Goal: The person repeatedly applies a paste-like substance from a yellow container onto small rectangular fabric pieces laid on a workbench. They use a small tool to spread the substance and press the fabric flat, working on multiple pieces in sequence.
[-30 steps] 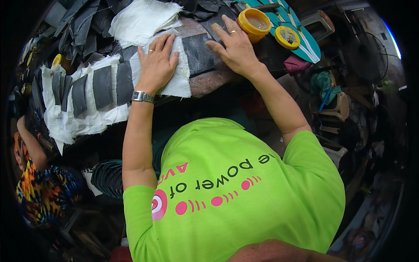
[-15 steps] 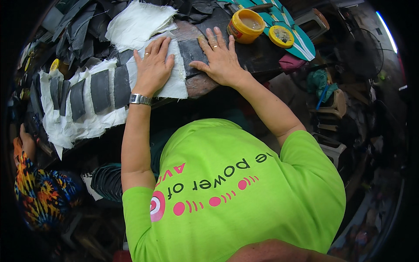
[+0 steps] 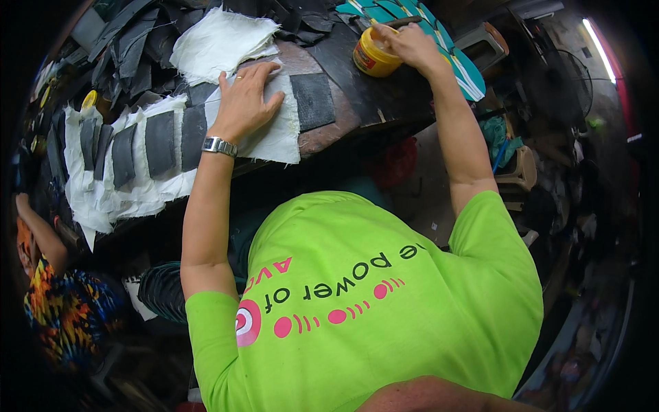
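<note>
My left hand (image 3: pixel 245 104) lies open and flat on a white cloth piece (image 3: pixel 276 141) at the bench edge, fingers pointing away from me. To its right is a dark grey rectangular patch (image 3: pixel 313 103). My right hand (image 3: pixel 412 49) reaches to a yellow tub (image 3: pixel 375 58), with fingers stretched into its mouth; their tips are hidden there. Earlier a pale paste showed inside the tub. To the left of my left hand, several dark grey strips, such as this one (image 3: pixel 160 144), lie in a row on frayed white cloth (image 3: pixel 141 184).
A stack of white cloth (image 3: pixel 218 42) lies beyond my left hand, beside a heap of dark scraps (image 3: pixel 130 48). Teal sole-shaped pieces (image 3: pixel 439 34) are at the far right. Another person's arm (image 3: pixel 42 233) shows at the left. A fan (image 3: pixel 570 82) stands at the right.
My right hand has left the dark grey patch and moved right and away, into the yellow tub. My left hand stays on the white cloth.
</note>
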`<move>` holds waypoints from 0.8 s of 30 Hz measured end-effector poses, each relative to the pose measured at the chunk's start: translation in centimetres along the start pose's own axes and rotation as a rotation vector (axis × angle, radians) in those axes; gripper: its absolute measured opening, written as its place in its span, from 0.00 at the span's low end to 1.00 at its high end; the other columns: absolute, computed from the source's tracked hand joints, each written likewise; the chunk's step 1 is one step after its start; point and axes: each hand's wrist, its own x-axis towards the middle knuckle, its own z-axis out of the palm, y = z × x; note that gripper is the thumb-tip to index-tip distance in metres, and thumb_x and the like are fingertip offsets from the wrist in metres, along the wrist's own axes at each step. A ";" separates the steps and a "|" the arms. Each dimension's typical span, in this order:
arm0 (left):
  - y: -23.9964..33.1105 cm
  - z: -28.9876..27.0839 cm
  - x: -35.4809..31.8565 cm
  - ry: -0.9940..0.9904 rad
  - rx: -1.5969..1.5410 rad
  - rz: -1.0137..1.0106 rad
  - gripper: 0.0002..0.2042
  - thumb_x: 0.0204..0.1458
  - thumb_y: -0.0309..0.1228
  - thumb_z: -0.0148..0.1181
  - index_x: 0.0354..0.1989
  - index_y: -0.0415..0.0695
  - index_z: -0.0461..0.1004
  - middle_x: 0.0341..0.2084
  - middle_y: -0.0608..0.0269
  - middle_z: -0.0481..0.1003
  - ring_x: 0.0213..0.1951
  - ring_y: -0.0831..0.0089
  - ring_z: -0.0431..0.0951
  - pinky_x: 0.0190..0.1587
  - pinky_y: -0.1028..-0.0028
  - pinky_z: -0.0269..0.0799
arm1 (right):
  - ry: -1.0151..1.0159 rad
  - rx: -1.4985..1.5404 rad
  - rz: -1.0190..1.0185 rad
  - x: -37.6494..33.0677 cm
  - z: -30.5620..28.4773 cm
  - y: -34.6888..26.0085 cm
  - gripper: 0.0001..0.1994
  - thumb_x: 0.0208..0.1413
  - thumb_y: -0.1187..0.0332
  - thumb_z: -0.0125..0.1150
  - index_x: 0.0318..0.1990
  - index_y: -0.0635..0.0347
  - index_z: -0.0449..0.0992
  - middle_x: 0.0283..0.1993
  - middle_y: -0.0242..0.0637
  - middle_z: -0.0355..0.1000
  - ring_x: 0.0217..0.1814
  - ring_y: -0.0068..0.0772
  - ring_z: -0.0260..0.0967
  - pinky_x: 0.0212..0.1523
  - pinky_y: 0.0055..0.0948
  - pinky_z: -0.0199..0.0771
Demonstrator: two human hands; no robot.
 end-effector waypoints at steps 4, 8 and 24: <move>-1.2 -0.1 0.4 -0.015 -0.162 -0.035 0.20 0.59 0.38 0.50 0.60 0.51 0.70 0.58 0.63 0.72 0.63 0.64 0.68 0.67 0.40 0.46 | 0.170 0.218 0.137 -0.8 -2.1 0.5 0.26 0.68 0.39 0.33 0.56 0.31 0.78 0.50 0.51 0.75 0.51 0.52 0.74 0.50 0.48 0.74; -2.0 1.2 1.3 0.095 -0.193 0.051 0.19 0.55 0.31 0.51 0.57 0.47 0.73 0.58 0.60 0.71 0.59 0.61 0.70 0.65 0.50 0.55 | -0.179 0.031 0.115 -3.5 -3.9 -1.6 0.23 0.70 0.49 0.40 0.61 0.48 0.73 0.40 0.49 0.77 0.38 0.51 0.77 0.45 0.45 0.76; -2.1 2.4 0.8 0.195 -0.282 0.022 0.18 0.51 0.27 0.59 0.52 0.41 0.71 0.54 0.56 0.70 0.59 0.57 0.70 0.67 0.49 0.53 | 0.126 0.419 -0.344 -0.7 4.5 -16.8 0.30 0.64 0.33 0.37 0.72 0.22 0.57 0.81 0.39 0.38 0.83 0.49 0.22 0.74 0.67 0.19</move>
